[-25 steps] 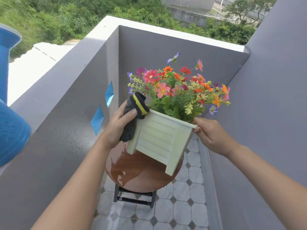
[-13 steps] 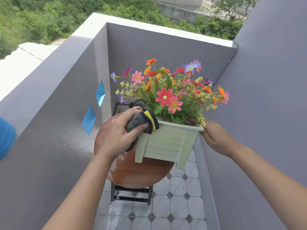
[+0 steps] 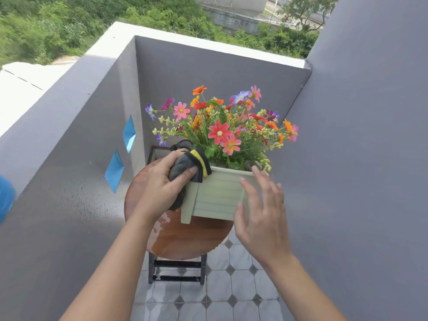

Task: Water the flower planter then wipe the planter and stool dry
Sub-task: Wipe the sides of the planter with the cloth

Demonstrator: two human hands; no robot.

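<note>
change: the right hand (image 3: 261, 212) has been taken off the planter (image 3: 217, 195), fingers now spread and blurred beside its near face; the planter is set back upright on the stool (image 3: 185, 237).
left hand (image 3: 162, 188): fingers are clamped on a dark cloth (image 3: 185, 165) pressed to the planter's left corner.
stool: water is seen pooled; wiping is judged unfinished.
planter: pale slatted box, bright flowers (image 3: 220, 126) above.

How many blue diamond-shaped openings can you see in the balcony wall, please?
2. The upper opening sits in the left wall near the corner, level with the flowers. The lower opening is below it, nearer the camera, beside the stool. None appears hidden.
</note>
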